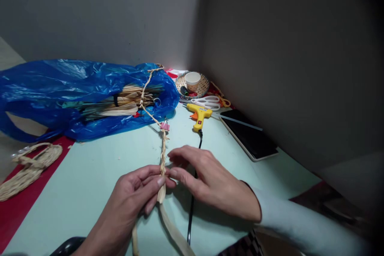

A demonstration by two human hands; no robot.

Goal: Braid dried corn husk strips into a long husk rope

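Note:
A thin braided straw cord (163,150) runs over the pale green table (96,176) from a pink binder clip (165,126) down to my hands. My left hand (132,196) pinches the braid's near end between thumb and fingers. My right hand (207,180) pinches the same spot from the right, its other fingers spread above. Loose flat straw strips (174,232) hang down below my hands toward the table's near edge.
A blue plastic bag (75,96) holding a bundle of dried leaves lies at the back left. A yellow glue gun (198,116) with its black cord, scissors (208,102), a woven tray (204,85) with a paper cup (192,80) and a dark tablet (249,134) sit by the wall. A straw coil (27,168) lies far left.

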